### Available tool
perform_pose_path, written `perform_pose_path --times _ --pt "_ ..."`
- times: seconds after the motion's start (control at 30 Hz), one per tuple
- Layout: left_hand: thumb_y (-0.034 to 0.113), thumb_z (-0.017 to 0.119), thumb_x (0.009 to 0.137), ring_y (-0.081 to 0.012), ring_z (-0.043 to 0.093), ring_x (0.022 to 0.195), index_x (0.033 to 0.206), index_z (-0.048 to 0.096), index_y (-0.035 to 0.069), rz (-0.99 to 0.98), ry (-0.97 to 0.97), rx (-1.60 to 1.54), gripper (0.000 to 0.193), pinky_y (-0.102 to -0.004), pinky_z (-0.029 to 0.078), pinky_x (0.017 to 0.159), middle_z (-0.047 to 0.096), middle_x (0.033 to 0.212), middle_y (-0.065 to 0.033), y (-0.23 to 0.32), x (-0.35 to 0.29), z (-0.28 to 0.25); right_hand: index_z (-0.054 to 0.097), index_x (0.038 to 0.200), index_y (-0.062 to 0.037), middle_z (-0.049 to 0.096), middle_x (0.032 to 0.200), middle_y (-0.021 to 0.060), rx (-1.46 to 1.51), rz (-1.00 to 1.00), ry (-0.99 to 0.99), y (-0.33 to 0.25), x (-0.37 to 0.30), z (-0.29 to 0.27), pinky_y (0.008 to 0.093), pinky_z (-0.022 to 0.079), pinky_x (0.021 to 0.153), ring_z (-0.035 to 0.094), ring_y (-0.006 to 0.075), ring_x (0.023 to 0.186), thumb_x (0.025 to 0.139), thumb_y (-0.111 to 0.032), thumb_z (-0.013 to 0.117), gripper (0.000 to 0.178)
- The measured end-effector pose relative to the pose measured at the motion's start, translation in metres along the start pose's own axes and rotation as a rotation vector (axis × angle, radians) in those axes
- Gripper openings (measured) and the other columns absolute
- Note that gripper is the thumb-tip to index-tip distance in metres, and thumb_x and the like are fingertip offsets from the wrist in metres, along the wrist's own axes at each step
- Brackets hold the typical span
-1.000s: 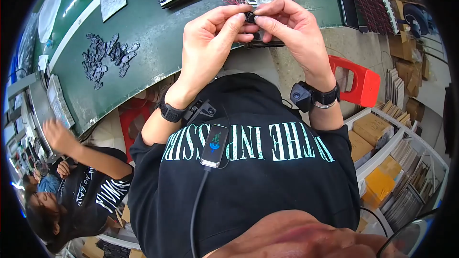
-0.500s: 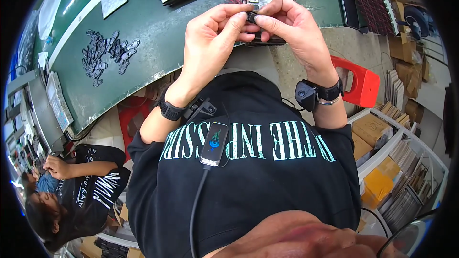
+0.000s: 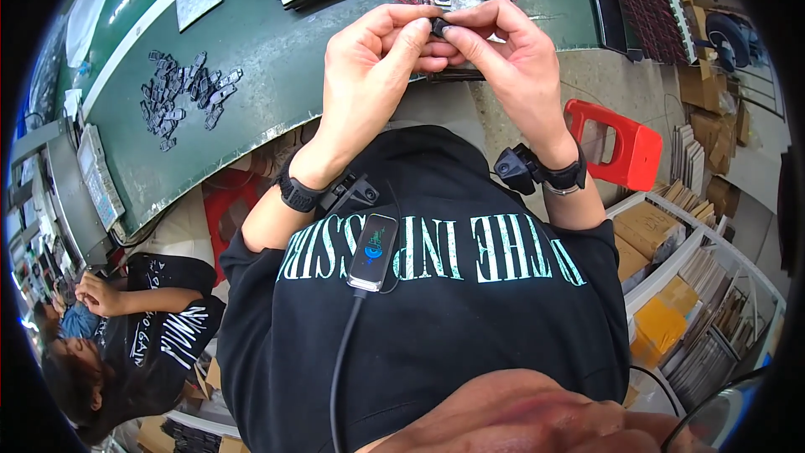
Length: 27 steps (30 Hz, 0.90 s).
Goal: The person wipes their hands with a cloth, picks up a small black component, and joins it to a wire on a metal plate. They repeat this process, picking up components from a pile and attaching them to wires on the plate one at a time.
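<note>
left hand (image 3: 373,67) and right hand (image 3: 513,63) pinching a small black part (image 3: 438,27), white-framed rack (image 3: 685,248) holding brown cardboard boxes (image 3: 647,225), brown carton (image 3: 154,434) at lower left holding black pieces (image 3: 194,438)

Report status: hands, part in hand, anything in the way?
Left hand and right hand pinching one small black part. Fingers hide much of it. Black parts pile off left, on green table.

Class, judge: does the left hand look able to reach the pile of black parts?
Probably yes: only green tabletop shows between the left hand and the pile, though that hand holds a black piece.
</note>
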<state>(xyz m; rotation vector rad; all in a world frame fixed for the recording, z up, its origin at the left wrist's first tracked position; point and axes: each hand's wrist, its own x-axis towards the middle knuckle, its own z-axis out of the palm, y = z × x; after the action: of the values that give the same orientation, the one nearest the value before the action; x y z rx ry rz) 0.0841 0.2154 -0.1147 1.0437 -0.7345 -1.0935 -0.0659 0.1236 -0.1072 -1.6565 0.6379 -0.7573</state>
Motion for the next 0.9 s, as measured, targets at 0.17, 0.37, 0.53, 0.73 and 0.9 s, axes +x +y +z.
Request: perform_pose_path --times 0.17,0.37,0.53,0.73,0.9 --pt "0.008 0.056 0.102 -0.0131 0.072 0.084 0.120 0.062 -0.005 0.023 0.015 0.001 0.023 -0.0245 0.060 0.079 0.073 0.096 -0.0110 -0.002 0.003 -0.001 0.064 0.108 0.0040 0.067 0.105 0.0042 -0.536 -0.368 0.051 -0.003 -0.001 0.001 0.0247 0.056 0.076 0.065 0.0105 0.090 0.093 -0.002 0.068 0.016" --pt "0.008 0.059 0.101 -0.0115 0.071 0.083 0.118 0.063 -0.005 0.095 0.054 0.111 0.022 -0.0240 0.059 0.077 0.074 0.095 -0.0099 -0.006 0.001 0.002 0.066 0.104 0.0006 0.066 0.100 0.0021 -0.189 -0.062 0.078 -0.009 0.001 0.002 0.0249 0.053 0.074 0.064 0.0090 0.086 0.092 -0.006 0.069 0.013" --pt "0.007 0.060 0.100 -0.0109 0.071 0.083 0.117 0.064 -0.005 0.129 0.082 0.109 0.021 -0.0234 0.059 0.076 0.074 0.094 -0.0097 -0.008 0.001 0.004 0.065 0.106 -0.0007 0.065 0.101 0.0014 0.047 0.192 -0.016 -0.017 0.005 -0.002 0.0226 0.051 0.075 0.061 0.0071 0.082 0.096 -0.011 0.067 0.015" --pt "0.007 0.060 0.100 -0.0106 0.071 0.083 0.116 0.065 -0.005 0.130 0.092 0.128 0.020 -0.0230 0.058 0.075 0.074 0.094 -0.0091 -0.008 0.000 0.004 0.065 0.105 -0.0012 0.065 0.101 0.0019 0.112 0.212 -0.032 -0.015 0.004 -0.003 0.0228 0.051 0.075 0.059 0.0067 0.080 0.096 -0.013 0.067 0.015" --pt "0.007 0.060 0.100 -0.0104 0.071 0.082 0.115 0.065 -0.005 0.141 0.098 0.126 0.020 -0.0225 0.058 0.074 0.074 0.093 -0.0086 -0.009 -0.001 0.004 0.064 0.105 -0.0010 0.063 0.108 0.0045 0.058 0.147 -0.007 -0.009 0.003 0.001 0.0235 0.052 0.076 0.060 0.0077 0.082 0.096 -0.012 0.067 0.014"
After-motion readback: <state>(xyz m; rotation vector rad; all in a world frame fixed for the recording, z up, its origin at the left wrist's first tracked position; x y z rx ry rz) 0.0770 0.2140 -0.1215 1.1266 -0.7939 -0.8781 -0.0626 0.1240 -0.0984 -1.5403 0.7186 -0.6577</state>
